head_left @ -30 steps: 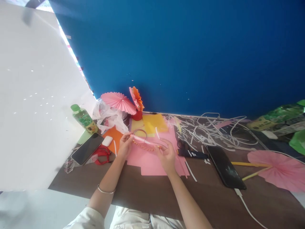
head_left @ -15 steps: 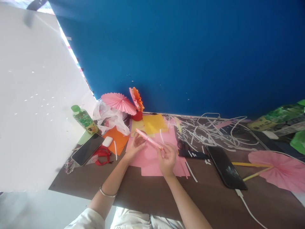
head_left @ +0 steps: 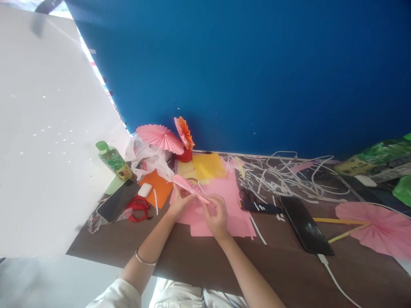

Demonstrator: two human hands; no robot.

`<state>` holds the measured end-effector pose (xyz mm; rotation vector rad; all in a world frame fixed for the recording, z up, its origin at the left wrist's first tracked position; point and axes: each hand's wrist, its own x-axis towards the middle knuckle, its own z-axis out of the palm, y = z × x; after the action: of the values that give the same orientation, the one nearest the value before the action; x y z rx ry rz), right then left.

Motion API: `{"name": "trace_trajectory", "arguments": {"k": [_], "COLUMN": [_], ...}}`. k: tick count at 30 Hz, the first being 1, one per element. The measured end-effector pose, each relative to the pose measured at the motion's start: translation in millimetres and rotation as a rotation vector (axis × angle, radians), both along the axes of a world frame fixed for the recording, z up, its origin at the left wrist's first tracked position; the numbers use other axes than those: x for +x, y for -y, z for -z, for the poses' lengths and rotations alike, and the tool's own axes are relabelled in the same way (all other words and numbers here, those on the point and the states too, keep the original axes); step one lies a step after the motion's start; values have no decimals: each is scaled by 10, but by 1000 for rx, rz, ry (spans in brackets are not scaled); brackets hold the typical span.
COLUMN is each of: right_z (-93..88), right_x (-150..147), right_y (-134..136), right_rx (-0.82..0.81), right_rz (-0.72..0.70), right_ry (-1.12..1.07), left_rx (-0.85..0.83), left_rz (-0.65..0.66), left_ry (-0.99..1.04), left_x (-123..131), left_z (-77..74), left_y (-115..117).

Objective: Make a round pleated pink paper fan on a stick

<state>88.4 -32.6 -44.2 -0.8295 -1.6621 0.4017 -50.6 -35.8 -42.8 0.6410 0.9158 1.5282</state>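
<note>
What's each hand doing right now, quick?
Left hand: closed on the folded pink paper.
Right hand: closed on the same paper's right end.

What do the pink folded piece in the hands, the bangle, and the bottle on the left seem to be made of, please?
Pink folded piece: matte paper, judging by its thin, folded layers.
Bangle: probably polished metal, from its silvery shine, though coated plastic is possible.
Bottle: likely smooth plastic, judging by its shape and green cap; glass can't be ruled out here.

A slim, folded pink paper (head_left: 189, 187) slants down to the right above pink sheets (head_left: 199, 223).
</note>
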Motion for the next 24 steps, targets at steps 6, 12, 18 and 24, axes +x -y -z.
{"name": "trace_trajectory", "arguments": {"k": [6,12,18,24], "right_z": [-33,-76,-52,-31], "right_x": [-18,27,60,32], "right_y": [21,-41,-118,-91], "right_rx": [-53,-472,-751,-754], "right_rz": [-8,-86,-266,-267], "right_ry": [-33,-329,-535,-510], "left_rx": [-11,-16,-50,-17], "left_rz": [-59,-108,-154,-244], "left_ry": [-15,-36,-63,-172], "left_x": [-26,-70,-85,-92], "left_z": [38,43,76,93], "left_y": [-16,-44,-49,-57]}}
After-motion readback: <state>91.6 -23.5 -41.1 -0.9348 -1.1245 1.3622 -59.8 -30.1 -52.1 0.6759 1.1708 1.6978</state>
